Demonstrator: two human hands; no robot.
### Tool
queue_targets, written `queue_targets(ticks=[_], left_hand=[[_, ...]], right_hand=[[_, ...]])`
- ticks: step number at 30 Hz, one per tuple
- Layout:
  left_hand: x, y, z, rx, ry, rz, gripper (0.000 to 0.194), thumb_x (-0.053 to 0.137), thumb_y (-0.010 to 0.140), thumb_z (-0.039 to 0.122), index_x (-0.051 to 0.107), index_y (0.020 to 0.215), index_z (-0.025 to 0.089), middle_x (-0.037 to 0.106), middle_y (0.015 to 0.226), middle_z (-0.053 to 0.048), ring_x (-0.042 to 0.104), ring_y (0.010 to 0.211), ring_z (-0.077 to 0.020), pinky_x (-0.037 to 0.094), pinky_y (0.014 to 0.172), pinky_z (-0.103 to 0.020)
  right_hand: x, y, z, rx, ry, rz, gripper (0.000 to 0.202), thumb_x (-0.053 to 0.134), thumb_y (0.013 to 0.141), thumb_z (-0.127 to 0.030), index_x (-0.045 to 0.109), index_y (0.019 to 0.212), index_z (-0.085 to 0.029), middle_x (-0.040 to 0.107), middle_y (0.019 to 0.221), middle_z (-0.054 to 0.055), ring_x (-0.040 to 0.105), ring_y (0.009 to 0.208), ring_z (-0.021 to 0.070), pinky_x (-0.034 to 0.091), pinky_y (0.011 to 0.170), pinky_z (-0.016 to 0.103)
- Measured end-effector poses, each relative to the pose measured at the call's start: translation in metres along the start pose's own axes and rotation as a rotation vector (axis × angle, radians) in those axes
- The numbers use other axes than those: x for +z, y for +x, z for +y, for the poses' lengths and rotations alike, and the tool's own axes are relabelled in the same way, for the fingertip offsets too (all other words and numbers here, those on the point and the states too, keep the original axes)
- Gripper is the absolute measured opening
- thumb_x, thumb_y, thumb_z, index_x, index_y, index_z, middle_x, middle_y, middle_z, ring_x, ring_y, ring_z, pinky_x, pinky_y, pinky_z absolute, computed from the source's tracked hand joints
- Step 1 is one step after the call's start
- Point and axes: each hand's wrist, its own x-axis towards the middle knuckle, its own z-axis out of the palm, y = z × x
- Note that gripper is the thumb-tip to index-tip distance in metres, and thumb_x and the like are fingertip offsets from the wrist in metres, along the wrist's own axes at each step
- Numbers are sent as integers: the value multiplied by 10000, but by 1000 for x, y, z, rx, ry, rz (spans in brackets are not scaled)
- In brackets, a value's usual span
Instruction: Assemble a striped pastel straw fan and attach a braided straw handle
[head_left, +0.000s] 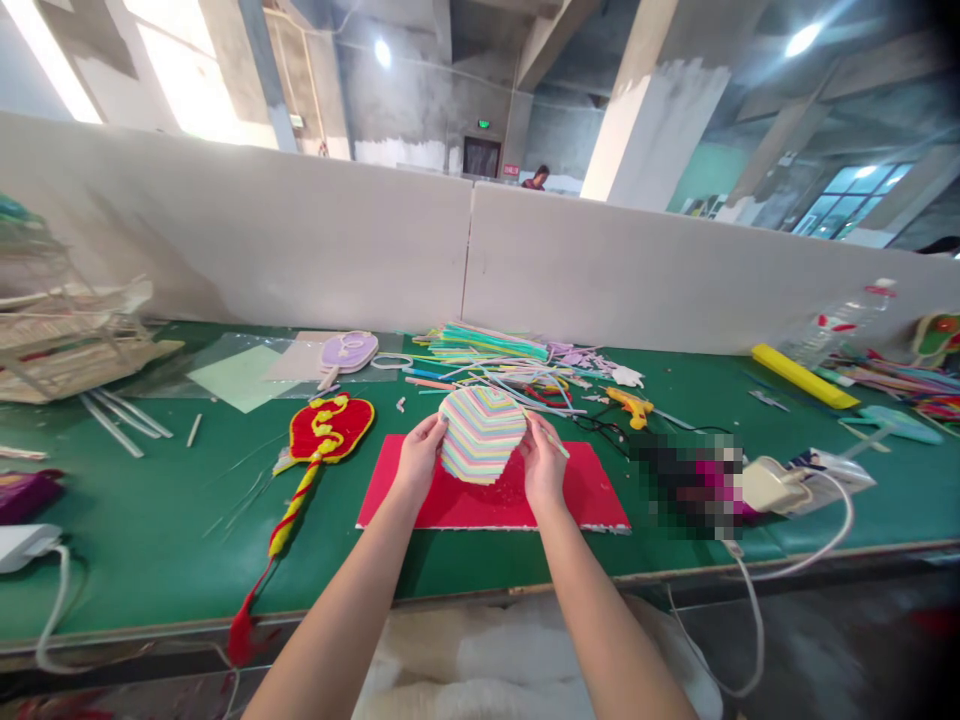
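From where I stand, the biggest thing is the green table (pixel 150 560), with a red board (pixel 465 510) lying near its front edge. Far to the left of the board stands a pale tiered rack (pixel 67 350) — what its levels hold, I can't make out. Behind the board lies a loose heap of coloured strips (pixel 487 343); just left of it, a red fan (pixel 322 425) with a yellow-and-red handle. Well off to the board's right, toward the back, is a clear bottle (pixel 844 325) with red marks on it; whether there's liquid inside, I can't tell.

The striped piece (pixel 484 435) is held up over the back part of the board, its chevron bands facing the person. It looks light and thin, probably bendable yet fairly flat, and a hard squeeze might crease it or lift a band. I'd take it by opposite side edges, lightly, with fingers clear of the bands' middle.

Smallest, the fingers: the left hand (pixel 422 450) is closed on its left edge, the right hand (pixel 543 460) pinches the right — thumbs toward the front.
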Motion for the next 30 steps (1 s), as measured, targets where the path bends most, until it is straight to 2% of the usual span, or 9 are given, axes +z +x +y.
queue_targets(ticks=[5,8,13,20,26,30], left_hand=[[-1,0,0,22,12,31,448,762,576,361,680,956,139,690,753,-35,566,585,-112,420,551,-212],[-3,1,0,47,29,42,455,754,586,378,677,966,140,687,759,-37,566,588,-114,416,549,-212],[-6,1,0,95,61,48,468,723,625,408,664,1004,139,693,832,-55,597,671,-143,439,598,-228],[-6,0,0,142,103,52,470,715,635,417,663,1007,135,694,873,-64,612,743,-162,456,651,-237],[-5,-1,2,147,107,70,481,714,630,422,660,1014,137,693,871,-66,606,752,-167,447,625,-229],[-5,0,2,150,118,97,487,722,613,418,664,1006,135,689,856,-60,596,737,-160,443,625,-228]], right_hand=[[2,-1,2,54,30,-63,377,495,782,-414,649,1046,-193,642,1138,75,572,1068,230,469,760,321],[-1,0,5,25,2,-72,382,501,787,-408,642,1070,-192,628,1167,80,565,1087,237,472,789,340],[-10,2,11,-134,-239,4,348,604,746,-405,656,1011,-185,691,1020,92,626,968,247,485,811,373],[-16,6,10,-199,-468,44,267,632,723,-412,675,879,-200,714,873,74,652,835,225,478,788,352],[-11,4,4,-127,-471,4,254,664,686,-420,676,807,-197,706,793,58,637,786,219,470,729,319],[-8,4,4,-57,-458,-56,267,617,720,-463,659,780,-205,630,613,-2,563,576,159,411,556,265]])
